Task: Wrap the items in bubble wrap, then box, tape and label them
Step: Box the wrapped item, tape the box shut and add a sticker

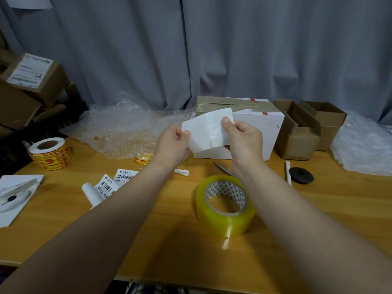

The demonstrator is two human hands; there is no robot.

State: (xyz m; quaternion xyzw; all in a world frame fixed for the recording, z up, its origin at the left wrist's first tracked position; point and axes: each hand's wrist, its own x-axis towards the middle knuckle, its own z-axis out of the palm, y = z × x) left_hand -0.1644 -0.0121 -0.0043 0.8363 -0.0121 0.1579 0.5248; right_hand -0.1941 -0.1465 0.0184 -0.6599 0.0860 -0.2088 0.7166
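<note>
The left hand and right hand hold a white label sheet above the desk. The fingers of each hand pinch opposite edges, probably to peel its backing, though no split shows clearly. Just beyond the fingers stands the taped carton, with nothing between. Scissors and a packing-tape roll lie below the fingers, and bubble wrap lies to their left.

Can see only the blade tips of the scissors, the rest behind the right wrist. Cannot read the barcode labels whole, partly under the left forearm. Cannot make out the fine print on the shipping label.
</note>
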